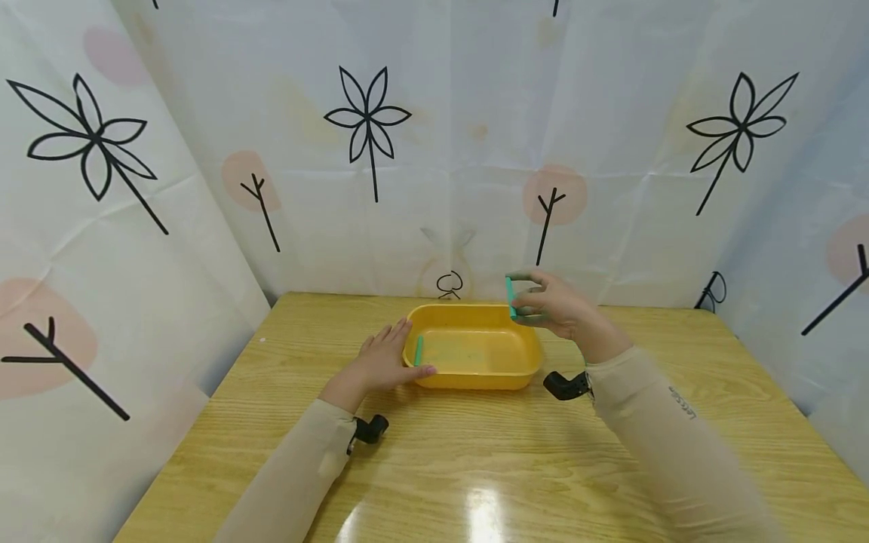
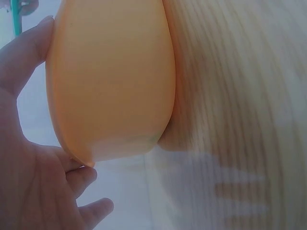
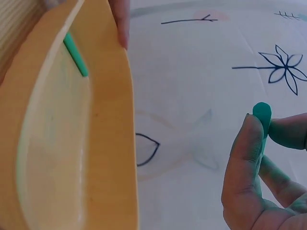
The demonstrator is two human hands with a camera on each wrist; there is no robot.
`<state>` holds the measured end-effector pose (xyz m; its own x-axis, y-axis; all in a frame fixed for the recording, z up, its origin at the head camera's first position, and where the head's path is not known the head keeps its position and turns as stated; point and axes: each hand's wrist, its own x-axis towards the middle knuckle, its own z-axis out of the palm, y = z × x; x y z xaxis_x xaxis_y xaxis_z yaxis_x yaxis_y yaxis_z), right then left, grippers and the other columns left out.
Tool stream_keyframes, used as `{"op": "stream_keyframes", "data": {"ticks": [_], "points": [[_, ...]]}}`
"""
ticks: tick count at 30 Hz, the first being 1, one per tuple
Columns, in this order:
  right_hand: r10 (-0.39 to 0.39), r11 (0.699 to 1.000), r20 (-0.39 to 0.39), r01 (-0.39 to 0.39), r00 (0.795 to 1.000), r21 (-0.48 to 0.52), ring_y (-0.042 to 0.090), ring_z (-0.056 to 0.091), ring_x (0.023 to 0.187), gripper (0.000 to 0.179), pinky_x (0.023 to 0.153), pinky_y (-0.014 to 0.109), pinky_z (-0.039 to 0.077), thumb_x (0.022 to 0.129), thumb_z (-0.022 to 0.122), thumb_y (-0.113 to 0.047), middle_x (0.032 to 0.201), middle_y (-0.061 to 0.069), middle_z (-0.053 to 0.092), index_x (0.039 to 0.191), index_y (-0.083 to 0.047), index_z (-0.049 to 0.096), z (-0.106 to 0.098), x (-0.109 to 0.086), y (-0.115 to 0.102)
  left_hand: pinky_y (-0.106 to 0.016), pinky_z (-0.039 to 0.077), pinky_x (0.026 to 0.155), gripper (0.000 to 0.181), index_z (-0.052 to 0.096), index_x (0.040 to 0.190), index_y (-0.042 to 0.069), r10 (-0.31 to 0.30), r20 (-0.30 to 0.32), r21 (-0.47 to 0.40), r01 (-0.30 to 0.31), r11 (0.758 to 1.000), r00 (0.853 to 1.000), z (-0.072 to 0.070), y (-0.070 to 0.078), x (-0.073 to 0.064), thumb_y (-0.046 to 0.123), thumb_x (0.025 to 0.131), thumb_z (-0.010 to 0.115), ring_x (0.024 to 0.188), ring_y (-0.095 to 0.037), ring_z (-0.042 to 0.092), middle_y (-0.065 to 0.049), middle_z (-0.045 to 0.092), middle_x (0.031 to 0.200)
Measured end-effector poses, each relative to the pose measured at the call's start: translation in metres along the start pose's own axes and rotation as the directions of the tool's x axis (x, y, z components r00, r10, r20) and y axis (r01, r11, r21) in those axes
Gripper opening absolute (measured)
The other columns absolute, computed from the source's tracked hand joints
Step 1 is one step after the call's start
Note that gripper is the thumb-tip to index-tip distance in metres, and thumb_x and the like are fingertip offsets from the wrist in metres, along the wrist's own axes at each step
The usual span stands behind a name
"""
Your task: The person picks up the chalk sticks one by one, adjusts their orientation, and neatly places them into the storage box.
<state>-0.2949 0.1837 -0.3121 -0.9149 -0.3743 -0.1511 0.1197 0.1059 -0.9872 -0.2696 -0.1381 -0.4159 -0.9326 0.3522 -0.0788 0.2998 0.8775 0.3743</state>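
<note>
Stick (image 1: 511,299) of green colour, thin and straight, has a rounded end in the right wrist view. Right grip (image 1: 553,302) pinches it between thumb and fingers; it is raised, nearly upright, and appears over the far rim of the tray (image 1: 475,381), toward the right corner. This tray is yellow-orange and shallow, with rounded corners, and rests near the far edge of the tabletop (image 1: 448,460). Inside it, close to the left end, lies another stick (image 1: 419,351), also green, near the left grip (image 1: 385,359). Left grip is spread, with thumb on the near rim and fingers along the left end. Fingers cover part of the raised stick, and the left wrist view cuts it off at the top. Pale marks on the tray's floor are hard to make out.
</note>
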Motion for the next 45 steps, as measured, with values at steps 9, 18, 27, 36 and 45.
{"op": "stream_keyframes", "data": {"ticks": [9, 18, 27, 36, 45], "points": [[0.041, 0.997, 0.016, -0.042, 0.999, 0.063, 0.023, 0.061, 0.083, 0.064, 0.075, 0.029, 0.057, 0.096, 0.057, 0.004, 0.132, 0.023, 0.038, 0.154, -0.009, 0.034, 0.032, 0.020, 0.010, -0.063, 0.009, 0.118, 0.114, 0.010, 0.162, 0.008, 0.006, -0.004, 0.001, -0.006, 1.000, 1.000, -0.002, 0.002, -0.001, 0.081, 0.085, 0.051, 0.152, -0.039, 0.009, -0.011, 0.007, 0.168], [0.070, 0.995, -0.009, -0.069, 0.998, 0.069, 0.020, 0.063, 0.078, 0.060, 0.073, 0.028, 0.058, 0.096, 0.058, 0.004, 0.126, 0.024, 0.043, 0.152, -0.006, 0.038, 0.050, 0.042, 0.035, -0.063, 0.008, 0.118, 0.115, 0.009, 0.162, 0.008, -0.003, -0.010, -0.010, 0.003, 1.000, 1.000, 0.000, 0.000, 0.000, 0.081, 0.084, 0.051, 0.152, -0.039, 0.009, -0.010, 0.007, 0.168], [0.137, 0.989, -0.050, -0.133, 0.989, 0.070, 0.018, 0.064, 0.072, 0.059, 0.073, 0.029, 0.059, 0.095, 0.061, 0.005, 0.109, 0.021, 0.052, 0.149, -0.005, 0.040, 0.069, 0.062, 0.059, -0.062, 0.008, 0.118, 0.115, 0.008, 0.162, 0.010, -0.003, -0.008, 0.001, 0.003, 1.000, 1.000, 0.001, -0.001, 0.001, 0.083, 0.084, 0.049, 0.152, -0.038, 0.009, -0.008, 0.006, 0.168], [0.151, 0.989, -0.054, -0.151, 0.987, 0.008, 0.018, 0.062, 0.068, 0.059, 0.073, 0.034, 0.059, 0.094, 0.061, 0.006, 0.094, 0.013, 0.057, 0.149, -0.003, 0.043, 0.081, 0.076, 0.076, -0.064, 0.010, 0.117, 0.115, 0.008, 0.162, 0.010, -0.001, -0.013, 0.014, 0.001, 1.000, 1.000, 0.002, -0.003, 0.002, 0.083, 0.083, 0.049, 0.152, -0.038, 0.010, -0.009, 0.007, 0.168], [0.167, 0.982, -0.085, -0.174, 0.982, -0.080, 0.017, 0.065, 0.064, 0.056, 0.065, 0.032, 0.059, 0.091, 0.064, 0.008, 0.086, 0.012, 0.062, 0.144, -0.001, 0.048, 0.091, 0.085, 0.089, -0.064, 0.010, 0.117, 0.112, 0.010, 0.162, 0.008, 0.001, -0.015, 0.001, -0.001, 1.000, 1.000, 0.000, 0.000, -0.001, 0.079, 0.086, 0.053, 0.152, -0.039, 0.010, -0.010, 0.008, 0.167]]}}
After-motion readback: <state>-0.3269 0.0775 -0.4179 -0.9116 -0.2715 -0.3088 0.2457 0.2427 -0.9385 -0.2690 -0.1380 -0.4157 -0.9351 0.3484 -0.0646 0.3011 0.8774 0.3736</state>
